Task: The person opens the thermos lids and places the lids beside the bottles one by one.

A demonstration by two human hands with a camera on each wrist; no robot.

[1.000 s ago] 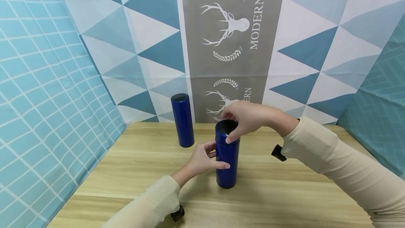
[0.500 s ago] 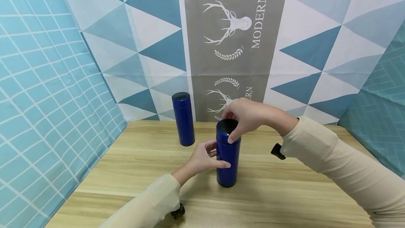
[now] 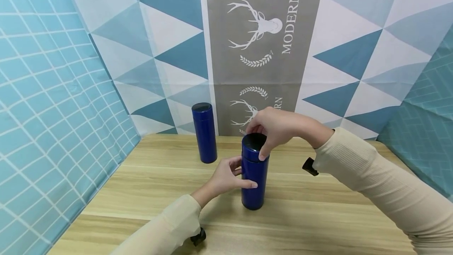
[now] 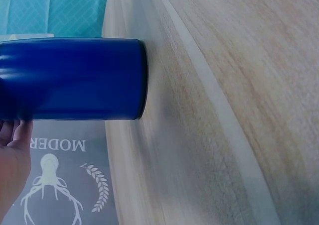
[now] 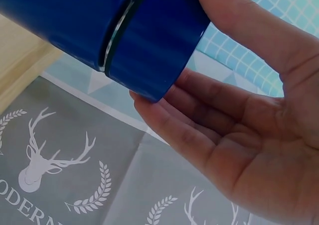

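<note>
A dark blue thermos flask (image 3: 253,196) stands upright on the wooden table (image 3: 304,215). My left hand (image 3: 225,179) holds its body from the left, thumb across the front, the other fingers partly hidden behind. From above and the right, my right hand (image 3: 276,129) grips the blue lid (image 3: 249,152) with its shiny black top, thumb on the near side. In the right wrist view a narrow gap with a silvery line parts the lid (image 5: 154,41) from the body. The flask's base (image 4: 142,80) meets the tabletop in the left wrist view.
A second blue flask (image 3: 206,141) with a black top stands upright behind and to the left. A patterned cloth with deer heads (image 3: 262,70) hangs at the table's back edge. Blue tiled-pattern cloth (image 3: 42,109) lines the left side.
My right thumb has slid slightly rightward along the lid's near side, and the right hand has risen a little. My left hand and the flask's body keep their place.
</note>
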